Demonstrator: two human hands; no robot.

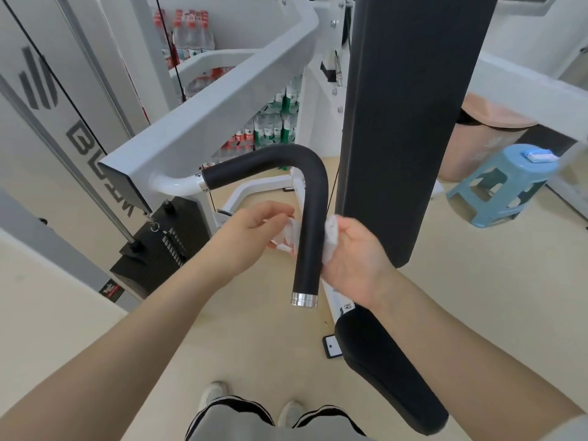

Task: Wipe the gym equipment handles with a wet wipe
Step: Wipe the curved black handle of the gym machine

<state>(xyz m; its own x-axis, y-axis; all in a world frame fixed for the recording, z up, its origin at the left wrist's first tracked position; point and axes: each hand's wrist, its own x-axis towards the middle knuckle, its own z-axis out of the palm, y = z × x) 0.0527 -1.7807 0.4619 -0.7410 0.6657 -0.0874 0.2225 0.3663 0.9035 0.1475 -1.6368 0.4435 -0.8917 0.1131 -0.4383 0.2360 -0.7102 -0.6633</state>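
Two hands hold one wet wipe (291, 232) wrapped behind the black handle (310, 218) in the middle of the frame. Left hand (254, 230) pinches one end, and right hand (353, 253) grips the other. Only the low, straight part looks like it is being wiped. I think the bent top part is left.

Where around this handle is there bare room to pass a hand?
Free: under the handle's silver end cap, above bare floor. Crowded: between handle and back pad, where the right hand holds the wipe; left hand fills the other side.
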